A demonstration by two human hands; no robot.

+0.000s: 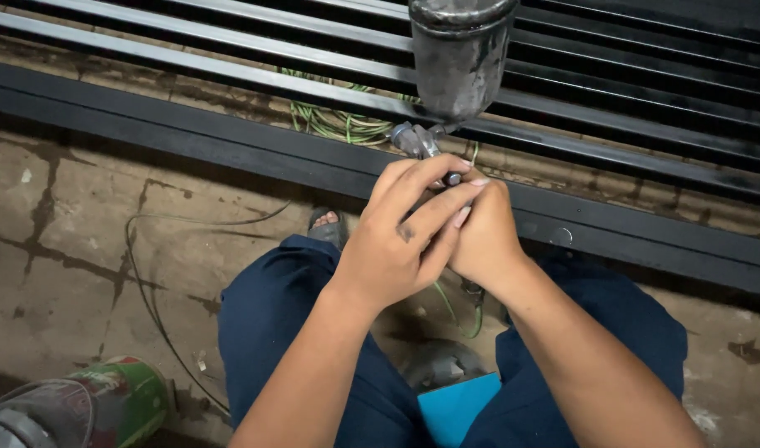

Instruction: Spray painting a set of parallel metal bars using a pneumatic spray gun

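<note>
Plastic green tub point(119, 398) is lying on its side on the cracked concrete floor point(81, 216) at the lower left. Left hand point(397, 241) is wrapping its grip over the right hand point(484, 241), both closing on a spray gun point(446, 141) with a dull, scuffed metal cup point(461, 58), above black steel bars point(231, 79).

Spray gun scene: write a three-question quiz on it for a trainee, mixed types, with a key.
1. True or false: both hands, left hand and right hand, are wrapped around the spray gun.
2. The spray gun's metal cup sits: A) above the hands, B) below the hands, C) on the floor.
3. What lies coiled under the black metal bars?

Key: 1 true; 2 A; 3 a green hose.
</note>
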